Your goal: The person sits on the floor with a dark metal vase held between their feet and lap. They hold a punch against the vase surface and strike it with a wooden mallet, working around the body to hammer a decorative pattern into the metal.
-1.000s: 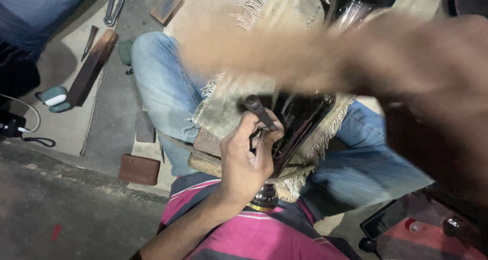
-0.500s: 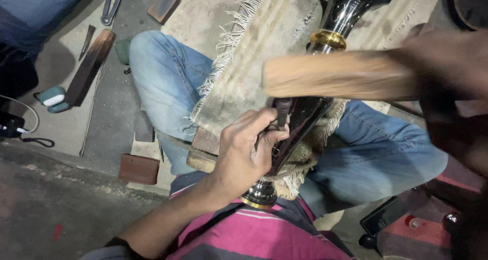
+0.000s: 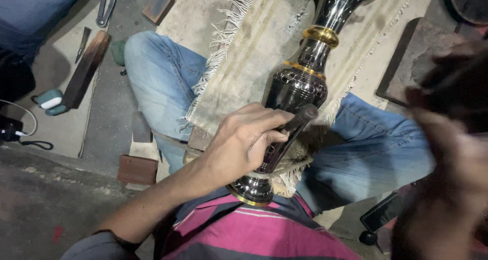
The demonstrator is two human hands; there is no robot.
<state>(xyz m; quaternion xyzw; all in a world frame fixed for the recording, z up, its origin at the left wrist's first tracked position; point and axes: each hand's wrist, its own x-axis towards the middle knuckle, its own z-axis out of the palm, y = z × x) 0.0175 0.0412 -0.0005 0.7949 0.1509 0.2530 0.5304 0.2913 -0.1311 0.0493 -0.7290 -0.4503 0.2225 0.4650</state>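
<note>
— Left hand (image 3: 243,147) first: what is it doing?

— Clenched around a short dark punch (image 3: 288,133), thumb and fingers wrapped about the shaft, the tip pressed to the belly of the black vase (image 3: 297,90). The forearm comes up from the lower left, wrist bent over the vase.

— And the right hand (image 3: 447,153)?

— Only a blur at the right edge, raised and drawn off to the side. Half a second ago it held a wooden mallet level just above the punch; now the mallet can't be made out, so I cannot tell what that hand grips.

— What does that change amount to?

— I'd judge the hand sits between blows, swung clear of the punch, while the left has kept the tool on the same patch of patterned metal.

— Where does the vase lie?

— Across the person's lap on a fringed cloth (image 3: 264,41), foot toward the striped pink shirt (image 3: 264,229), neck with gold bands pointing away, blue jeans (image 3: 162,77) either side.

— Around that?

— On the floor at the left, a wooden block (image 3: 86,69), pliers (image 3: 108,3) and a small teal case (image 3: 51,101).
</note>
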